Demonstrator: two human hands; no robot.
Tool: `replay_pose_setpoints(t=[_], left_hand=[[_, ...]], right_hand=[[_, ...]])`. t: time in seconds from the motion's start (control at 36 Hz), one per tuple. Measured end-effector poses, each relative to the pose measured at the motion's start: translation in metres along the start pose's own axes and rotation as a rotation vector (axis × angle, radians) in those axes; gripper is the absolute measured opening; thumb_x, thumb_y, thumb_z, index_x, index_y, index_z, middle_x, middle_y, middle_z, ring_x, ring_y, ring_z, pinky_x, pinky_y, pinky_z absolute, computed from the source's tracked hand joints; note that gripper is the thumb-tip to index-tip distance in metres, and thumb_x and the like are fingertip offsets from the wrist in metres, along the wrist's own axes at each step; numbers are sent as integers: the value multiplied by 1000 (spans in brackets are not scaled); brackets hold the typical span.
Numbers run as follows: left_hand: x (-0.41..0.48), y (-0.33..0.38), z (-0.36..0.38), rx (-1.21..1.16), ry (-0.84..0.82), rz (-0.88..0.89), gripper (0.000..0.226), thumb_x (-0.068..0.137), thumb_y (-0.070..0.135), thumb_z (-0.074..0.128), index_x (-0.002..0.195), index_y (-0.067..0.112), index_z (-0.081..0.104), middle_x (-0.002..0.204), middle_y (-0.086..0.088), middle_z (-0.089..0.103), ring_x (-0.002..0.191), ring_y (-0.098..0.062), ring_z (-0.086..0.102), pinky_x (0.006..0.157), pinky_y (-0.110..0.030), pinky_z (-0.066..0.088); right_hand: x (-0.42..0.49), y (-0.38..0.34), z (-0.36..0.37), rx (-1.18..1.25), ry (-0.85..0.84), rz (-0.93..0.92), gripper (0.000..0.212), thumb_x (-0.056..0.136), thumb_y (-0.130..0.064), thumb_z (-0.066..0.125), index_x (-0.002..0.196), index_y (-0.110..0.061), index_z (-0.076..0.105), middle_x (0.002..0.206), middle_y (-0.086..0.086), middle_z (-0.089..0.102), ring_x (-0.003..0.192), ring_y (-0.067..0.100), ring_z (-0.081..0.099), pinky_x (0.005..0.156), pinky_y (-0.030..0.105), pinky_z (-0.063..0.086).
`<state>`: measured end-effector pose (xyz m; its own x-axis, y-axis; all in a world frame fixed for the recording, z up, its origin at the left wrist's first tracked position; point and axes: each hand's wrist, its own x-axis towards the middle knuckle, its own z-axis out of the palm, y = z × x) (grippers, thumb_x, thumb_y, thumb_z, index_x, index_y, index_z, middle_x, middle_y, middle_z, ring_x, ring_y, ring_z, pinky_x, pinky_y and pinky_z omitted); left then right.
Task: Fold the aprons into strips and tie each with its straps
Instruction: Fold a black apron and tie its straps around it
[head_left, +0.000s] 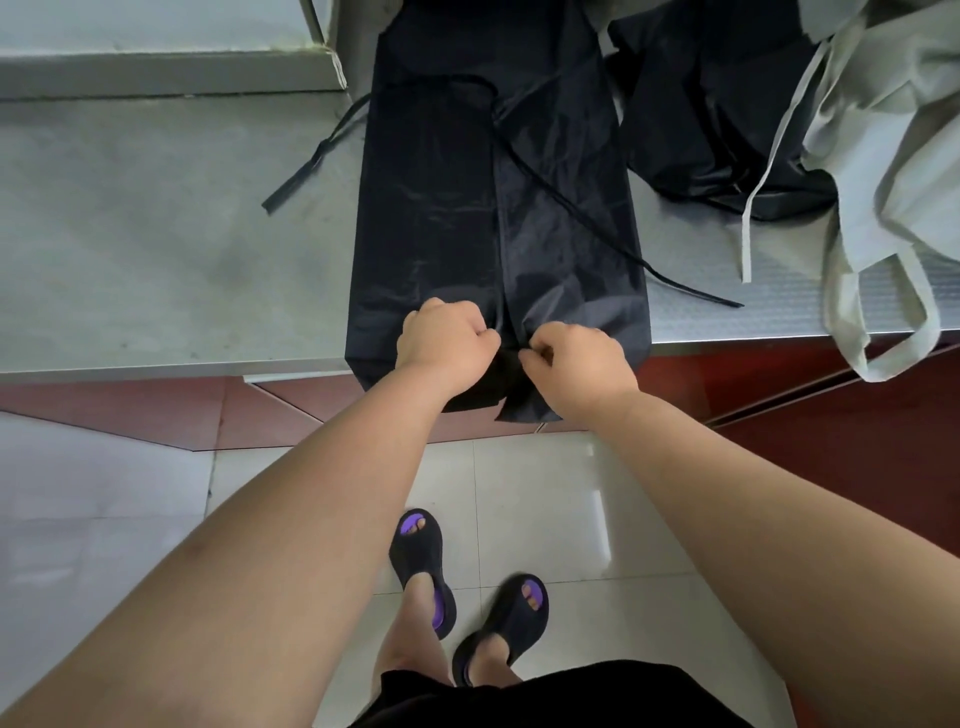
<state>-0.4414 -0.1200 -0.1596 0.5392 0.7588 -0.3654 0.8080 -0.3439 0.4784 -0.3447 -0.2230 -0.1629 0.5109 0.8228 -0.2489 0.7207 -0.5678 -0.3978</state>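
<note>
A black apron (457, 208) lies lengthwise on the grey counter (156, 260), its two sides folded in so their edges meet along the middle. Its near end hangs over the counter's front edge. My left hand (447, 340) grips the near end of the left flap, fingers curled. My right hand (576, 358) pinches the near end of the right flap right beside it. One black strap (311, 161) trails off to the left, another strap (691, 291) runs across the apron and off to the right.
A second black apron (727, 114) lies crumpled at the back right. A pale grey apron (893, 171) with long straps drapes over the counter's right end and hangs past its edge. A raised ledge (156, 78) runs along the back left. Tiled floor and my sandalled feet are below.
</note>
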Motion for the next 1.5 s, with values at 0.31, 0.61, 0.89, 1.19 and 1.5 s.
replay_pose_setpoints(t=[0.31, 0.61, 0.89, 1.19, 1.5], left_hand=[[-3, -3, -2, -22, 80, 145, 13, 89, 31, 54, 88, 23, 63, 103, 4, 46, 90, -18, 51, 71, -30, 43], [-6, -20, 1, 202, 82, 147, 45, 94, 42, 50, 137, 32, 41, 128, -2, 42, 119, -24, 39, 89, -37, 40], [-2, -20, -16, 380, -48, 121, 50, 96, 53, 34, 145, 38, 30, 153, -2, 22, 141, -32, 17, 107, -44, 32], [68, -24, -61, 271, -42, 159, 48, 95, 34, 48, 142, 30, 38, 140, 2, 33, 114, -20, 48, 84, -28, 43], [174, 5, -88, 283, -134, 371, 51, 85, 41, 62, 132, 29, 45, 146, 4, 28, 130, -25, 27, 102, -39, 38]], right_hand=[[8, -11, -1, -101, -137, -20, 23, 96, -39, 46, 100, -21, 60, 101, 2, 63, 94, 26, 54, 84, 35, 32], [11, -4, -8, -31, -166, 61, 35, 98, -32, 44, 130, -20, 40, 111, 7, 62, 99, 27, 58, 77, 36, 49], [26, -9, -26, -136, -177, 55, 42, 96, -43, 38, 132, -26, 50, 151, 3, 30, 131, 28, 37, 108, 43, 24], [99, -27, -49, -113, -203, 147, 54, 94, -16, 45, 145, -22, 30, 135, 10, 48, 119, 31, 49, 93, 37, 41], [191, -35, -64, -51, -161, 175, 48, 94, -25, 48, 141, -22, 41, 149, 5, 29, 128, 29, 41, 105, 39, 38]])
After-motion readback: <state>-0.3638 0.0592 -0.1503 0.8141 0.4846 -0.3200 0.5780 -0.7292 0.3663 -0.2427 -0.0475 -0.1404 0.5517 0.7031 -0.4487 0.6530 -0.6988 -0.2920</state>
